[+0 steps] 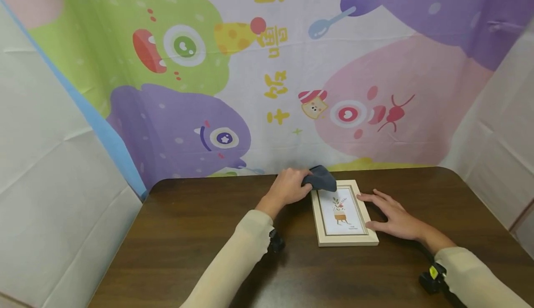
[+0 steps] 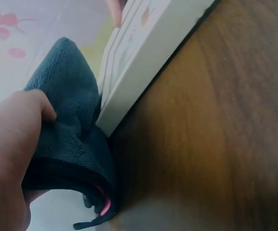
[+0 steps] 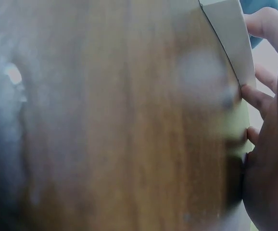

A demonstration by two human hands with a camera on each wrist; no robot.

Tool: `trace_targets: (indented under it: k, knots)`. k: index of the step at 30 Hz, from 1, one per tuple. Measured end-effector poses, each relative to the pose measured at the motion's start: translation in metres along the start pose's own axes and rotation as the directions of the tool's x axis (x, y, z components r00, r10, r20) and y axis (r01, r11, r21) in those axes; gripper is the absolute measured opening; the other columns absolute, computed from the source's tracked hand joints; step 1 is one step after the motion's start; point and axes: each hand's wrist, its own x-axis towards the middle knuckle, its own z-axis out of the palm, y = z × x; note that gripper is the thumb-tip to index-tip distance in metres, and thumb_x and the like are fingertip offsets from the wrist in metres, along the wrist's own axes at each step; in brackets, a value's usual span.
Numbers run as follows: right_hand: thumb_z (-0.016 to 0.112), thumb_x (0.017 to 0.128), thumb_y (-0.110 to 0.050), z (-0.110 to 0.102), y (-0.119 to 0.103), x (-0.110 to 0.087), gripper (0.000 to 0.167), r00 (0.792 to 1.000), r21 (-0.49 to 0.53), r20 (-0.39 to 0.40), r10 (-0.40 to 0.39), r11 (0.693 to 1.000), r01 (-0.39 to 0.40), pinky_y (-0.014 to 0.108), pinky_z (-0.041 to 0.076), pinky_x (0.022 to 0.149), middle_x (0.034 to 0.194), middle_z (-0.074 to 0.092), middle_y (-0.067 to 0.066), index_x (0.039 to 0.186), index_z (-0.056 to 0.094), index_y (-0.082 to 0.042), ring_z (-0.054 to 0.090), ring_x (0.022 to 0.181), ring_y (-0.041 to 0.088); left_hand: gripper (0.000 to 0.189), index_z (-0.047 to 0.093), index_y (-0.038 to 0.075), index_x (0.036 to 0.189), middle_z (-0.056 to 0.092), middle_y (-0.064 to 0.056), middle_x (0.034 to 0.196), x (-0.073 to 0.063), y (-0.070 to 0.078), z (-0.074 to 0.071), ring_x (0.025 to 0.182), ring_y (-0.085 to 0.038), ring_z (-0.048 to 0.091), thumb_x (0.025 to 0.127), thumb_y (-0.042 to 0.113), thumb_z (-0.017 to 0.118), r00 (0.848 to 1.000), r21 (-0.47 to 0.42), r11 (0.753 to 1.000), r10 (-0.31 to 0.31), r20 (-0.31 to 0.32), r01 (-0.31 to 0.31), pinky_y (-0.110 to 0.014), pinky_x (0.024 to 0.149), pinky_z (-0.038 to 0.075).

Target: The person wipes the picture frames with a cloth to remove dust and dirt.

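Observation:
A cream picture frame [image 1: 348, 240] lies flat on the brown table, showing a print of a plant in a pot. My left hand [image 1: 289, 186] pinches a dark grey-blue cloth [image 1: 321, 178] at the frame's far left corner. In the left wrist view the fuzzy cloth [image 2: 69, 101] bunches against the end of the frame [image 2: 139, 67], its dark edging and a bit of pink showing below. On the other side, my right hand [image 1: 394, 216] spreads its fingers and touches the frame's right edge. The right wrist view shows those fingers [image 3: 259, 98] along the frame's side [image 3: 230, 36].
The dark wood table [image 1: 200, 234] reaches back to a printed curtain [image 1: 267, 150] with cartoon figures. Pale sheets hang at the left [image 1: 54, 169] and right [image 1: 496, 127] sides. Black camera straps sit on both wrists.

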Motion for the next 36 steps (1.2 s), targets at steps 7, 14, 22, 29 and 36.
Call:
trace_targets:
  k: [7,14,22,29,36]
  knots:
    - [0.086,0.098,-0.034,-0.003,-0.004,0.002,0.074,1.0,-0.008,0.026,0.018,1.0,-0.018,0.093,0.021,0.116,0.173,0.05,0.026,0.162,0.054,-0.014,0.025,0.163,0.065,0.042,0.08,0.026,0.138,0.087,0.001,0.124,-0.005,0.015,0.0,0.11,-0.025,0.083,0.106,0.045,0.061,0.998,0.031,1.0,0.003,0.06,-0.005,-0.042,0.097,0.066]
    - [0.086,0.098,-0.033,-0.003,-0.003,0.002,0.074,0.999,0.0,0.028,0.02,1.0,-0.02,0.093,0.021,0.116,0.173,0.049,0.025,0.162,0.054,-0.014,0.024,0.163,0.065,0.044,0.079,0.024,0.141,0.086,0.001,0.127,-0.004,0.019,0.0,0.113,-0.024,0.083,0.107,0.045,0.058,0.999,0.021,1.0,0.004,0.05,-0.005,-0.043,0.1,0.066]
    - [0.086,0.097,-0.034,-0.003,-0.004,0.002,0.074,0.999,0.002,0.028,0.031,1.0,-0.031,0.093,0.02,0.116,0.173,0.049,0.026,0.161,0.054,-0.016,0.024,0.163,0.064,0.049,0.076,0.023,0.147,0.084,-0.001,0.136,0.007,0.026,0.004,0.116,-0.023,0.083,0.11,0.048,0.055,0.996,-0.005,0.999,-0.04,0.084,0.04,-0.042,0.103,0.066]
    - [0.086,0.098,-0.034,-0.002,-0.003,0.002,0.073,0.999,0.0,0.032,0.039,0.999,-0.039,0.094,0.02,0.116,0.173,0.049,0.026,0.161,0.055,-0.015,0.024,0.163,0.064,0.051,0.074,0.021,0.15,0.082,-0.002,0.141,0.013,0.054,-0.016,0.124,-0.024,0.08,0.114,0.048,0.052,0.989,0.047,0.997,-0.071,0.129,0.066,-0.041,0.109,0.063]
    - [0.086,0.098,-0.033,-0.003,-0.003,0.002,0.072,0.999,-0.001,0.035,0.039,0.999,-0.039,0.094,0.02,0.115,0.174,0.048,0.026,0.161,0.055,-0.016,0.024,0.163,0.065,0.041,0.08,0.025,0.139,0.086,0.002,0.13,0.028,0.066,-0.006,0.113,-0.021,0.082,0.113,0.049,0.06,0.99,0.0,0.993,-0.114,0.084,0.115,-0.039,0.102,0.066]
